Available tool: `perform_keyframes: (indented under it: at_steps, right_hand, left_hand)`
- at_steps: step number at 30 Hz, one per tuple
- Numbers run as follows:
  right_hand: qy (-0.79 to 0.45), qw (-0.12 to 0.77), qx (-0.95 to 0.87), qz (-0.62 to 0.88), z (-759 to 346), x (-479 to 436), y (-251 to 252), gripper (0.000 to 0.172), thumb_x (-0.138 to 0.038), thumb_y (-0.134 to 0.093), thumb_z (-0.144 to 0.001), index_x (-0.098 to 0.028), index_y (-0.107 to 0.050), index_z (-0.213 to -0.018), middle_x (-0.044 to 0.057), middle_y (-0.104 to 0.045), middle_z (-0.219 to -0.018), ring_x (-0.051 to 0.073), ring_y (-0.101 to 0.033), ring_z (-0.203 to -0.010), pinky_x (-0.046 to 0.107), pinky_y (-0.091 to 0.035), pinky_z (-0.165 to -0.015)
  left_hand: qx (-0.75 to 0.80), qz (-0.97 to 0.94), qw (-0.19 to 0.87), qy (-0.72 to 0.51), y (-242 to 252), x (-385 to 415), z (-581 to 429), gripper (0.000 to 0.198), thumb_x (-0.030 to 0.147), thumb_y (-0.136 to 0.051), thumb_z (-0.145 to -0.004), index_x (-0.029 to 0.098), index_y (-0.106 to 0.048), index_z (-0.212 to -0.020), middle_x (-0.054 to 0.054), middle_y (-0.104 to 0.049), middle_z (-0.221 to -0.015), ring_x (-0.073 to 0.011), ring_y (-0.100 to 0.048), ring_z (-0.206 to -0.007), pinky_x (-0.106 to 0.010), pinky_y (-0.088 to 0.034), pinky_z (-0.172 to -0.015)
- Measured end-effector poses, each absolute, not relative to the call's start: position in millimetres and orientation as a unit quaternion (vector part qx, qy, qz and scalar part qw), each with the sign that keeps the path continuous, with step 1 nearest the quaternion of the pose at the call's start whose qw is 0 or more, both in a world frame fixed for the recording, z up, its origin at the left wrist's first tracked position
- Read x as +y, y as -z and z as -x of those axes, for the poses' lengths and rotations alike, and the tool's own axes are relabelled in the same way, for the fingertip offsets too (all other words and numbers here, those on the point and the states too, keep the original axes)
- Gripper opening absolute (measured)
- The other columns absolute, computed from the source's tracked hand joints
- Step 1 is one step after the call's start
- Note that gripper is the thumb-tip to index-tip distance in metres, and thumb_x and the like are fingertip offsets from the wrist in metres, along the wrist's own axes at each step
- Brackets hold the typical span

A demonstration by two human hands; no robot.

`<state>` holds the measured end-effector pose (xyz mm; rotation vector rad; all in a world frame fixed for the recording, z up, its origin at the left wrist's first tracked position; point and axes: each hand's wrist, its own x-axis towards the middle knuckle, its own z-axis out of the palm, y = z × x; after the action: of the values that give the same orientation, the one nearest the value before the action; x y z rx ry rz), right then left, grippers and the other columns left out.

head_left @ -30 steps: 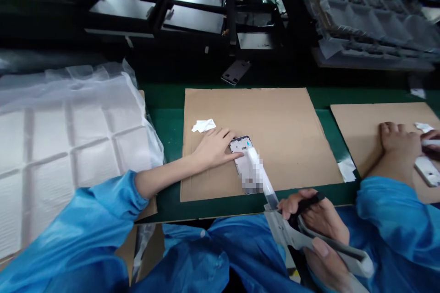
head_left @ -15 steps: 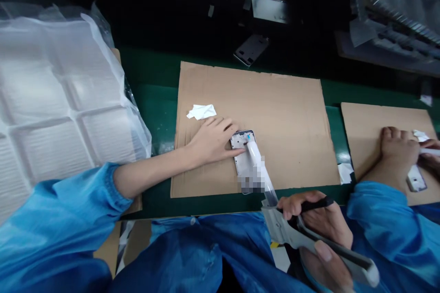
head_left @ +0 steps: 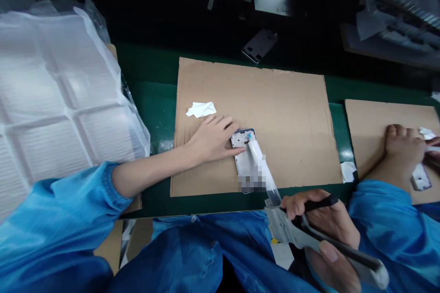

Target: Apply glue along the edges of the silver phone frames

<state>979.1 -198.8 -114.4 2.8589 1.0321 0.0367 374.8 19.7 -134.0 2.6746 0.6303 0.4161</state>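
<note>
A silver phone frame (head_left: 241, 158) lies on a brown cardboard sheet (head_left: 292, 123), part of it blurred out by a pixelated patch. My left hand (head_left: 215, 139) holds it from the left, thumb resting on its face and fingers at its upper left edge. In my right hand (head_left: 330, 219) is a grey dispensing gun (head_left: 283, 226), gripped by its handle and black trigger. Its long white cartridge (head_left: 255, 152) slants over the frame. The small blue nozzle tip (head_left: 250, 136) is at the frame's upper end; whether it touches cannot be seen.
White crumpled paper (head_left: 201, 109) lies on the cardboard. A plastic-wrapped tray stack (head_left: 62, 100) stands left. Another phone frame (head_left: 260, 46) lies farther back. At right, a co-worker's hands (head_left: 405, 146) work over a second cardboard sheet (head_left: 388, 114). Clear trays (head_left: 405, 4) are stacked at upper right.
The view has shifted slightly, and the dispensing gun's rear end appears a little farther right. My left hand and the phone frame keep their positions on the cardboard.
</note>
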Motion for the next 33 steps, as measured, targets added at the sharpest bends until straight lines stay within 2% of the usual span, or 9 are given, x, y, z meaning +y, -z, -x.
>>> perform_keyframes:
  at_steps: [4, 6, 11, 15, 17, 20, 23, 29, 33]
  right_hand:
    - [-0.023, 0.104, 0.345, -0.932, -974.6, -198.6, 110.5, 0.047, -0.038, -0.051, -0.11, -0.011, -0.058, -0.148, 0.021, -0.048, -0.159, 0.033, -0.037, -0.156, 0.061, -0.031, -0.134]
    - [-0.027, 0.124, 0.344, -0.93, -973.7, -198.4, 109.4, 0.047, -0.038, -0.052, -0.111, -0.014, -0.057, -0.151, 0.019, -0.047, -0.161, 0.033, -0.038, -0.156, 0.061, -0.033, -0.134]
    - [-0.027, 0.146, 0.34, -0.929, -974.2, -198.7, 110.6, 0.048, -0.029, -0.04, -0.113, -0.014, -0.052, -0.157, 0.018, -0.045, -0.164, 0.032, -0.036, -0.16, 0.064, -0.032, -0.135]
    - [-0.026, 0.153, 0.347, -0.925, -973.0, -201.6, 111.1, 0.054, -0.027, -0.024, -0.114, -0.011, -0.048, -0.16, 0.022, -0.044, -0.163, 0.033, -0.034, -0.161, 0.063, -0.031, -0.135]
    - [-0.027, 0.159, 0.355, -0.921, -972.6, -203.5, 110.8, 0.056, -0.028, -0.021, -0.115, -0.015, -0.047, -0.162, 0.021, -0.042, -0.165, 0.032, -0.033, -0.161, 0.06, -0.03, -0.135]
    - [-0.031, 0.171, 0.356, -0.918, -972.9, -204.7, 110.7, 0.052, -0.031, -0.029, -0.115, -0.019, -0.045, -0.163, 0.018, -0.042, -0.166, 0.032, -0.034, -0.16, 0.06, -0.031, -0.135]
    - [-0.026, 0.177, 0.354, -0.918, -973.3, -204.2, 110.6, 0.053, -0.031, -0.034, -0.114, -0.014, -0.045, -0.163, 0.021, -0.041, -0.166, 0.033, -0.034, -0.16, 0.061, -0.031, -0.135]
    - [-0.012, 0.134, 0.347, -0.928, -967.5, -201.2, 108.0, 0.059, -0.03, -0.015, -0.115, -0.019, -0.045, -0.164, 0.019, -0.039, -0.168, 0.032, -0.027, -0.165, 0.062, -0.026, -0.137]
    - [0.015, 0.062, 0.353, -0.933, -952.0, -196.3, 99.8, 0.053, -0.044, -0.04, -0.114, -0.016, -0.051, -0.157, 0.019, -0.042, -0.164, 0.035, -0.029, -0.162, 0.066, -0.023, -0.137]
  left_hand:
    - [0.222, -0.947, 0.177, -0.15, 136.0, 19.5, -375.3, 0.054, 0.067, -0.064, -0.104, 0.018, -0.069, -0.127, -0.01, -0.074, -0.125, -0.0288, -0.067, -0.111, -0.044, -0.048, -0.099]
    - [0.222, -0.947, 0.176, -0.153, 136.8, 19.2, -375.4, 0.054, 0.067, -0.065, -0.104, 0.018, -0.069, -0.126, -0.01, -0.074, -0.125, -0.0291, -0.067, -0.112, -0.044, -0.047, -0.099]
    - [0.218, -0.948, 0.175, -0.152, 136.9, 18.5, -375.3, 0.051, 0.064, -0.064, -0.105, 0.019, -0.069, -0.128, -0.01, -0.074, -0.126, -0.0292, -0.067, -0.112, -0.044, -0.047, -0.1]
    - [0.215, -0.951, 0.163, -0.15, 136.9, 18.5, -375.3, 0.054, 0.065, -0.063, -0.105, 0.018, -0.069, -0.131, -0.011, -0.073, -0.126, -0.03, -0.067, -0.113, -0.044, -0.046, -0.101]
    - [0.213, -0.952, 0.162, -0.146, 137.0, 18.6, -375.3, 0.055, 0.066, -0.062, -0.105, 0.018, -0.068, -0.132, -0.011, -0.072, -0.126, -0.0299, -0.066, -0.113, -0.044, -0.047, -0.101]
    - [0.212, -0.954, 0.16, -0.141, 137.0, 18.8, -375.5, 0.054, 0.066, -0.062, -0.106, 0.019, -0.068, -0.131, -0.011, -0.072, -0.126, -0.0294, -0.066, -0.112, -0.044, -0.047, -0.101]
    - [0.213, -0.954, 0.156, -0.142, 137.0, 18.7, -375.7, 0.055, 0.067, -0.062, -0.106, 0.019, -0.068, -0.131, -0.011, -0.072, -0.127, -0.0293, -0.066, -0.113, -0.044, -0.046, -0.102]
    - [0.214, -0.955, 0.153, -0.139, 135.7, 18.2, -375.6, 0.055, 0.065, -0.065, -0.105, 0.017, -0.068, -0.132, -0.011, -0.072, -0.126, -0.0298, -0.066, -0.113, -0.044, -0.046, -0.103]
    - [0.215, -0.955, 0.154, -0.134, 134.2, 17.8, -375.7, 0.055, 0.064, -0.066, -0.105, 0.016, -0.069, -0.131, -0.011, -0.071, -0.125, -0.0296, -0.066, -0.112, -0.044, -0.046, -0.102]
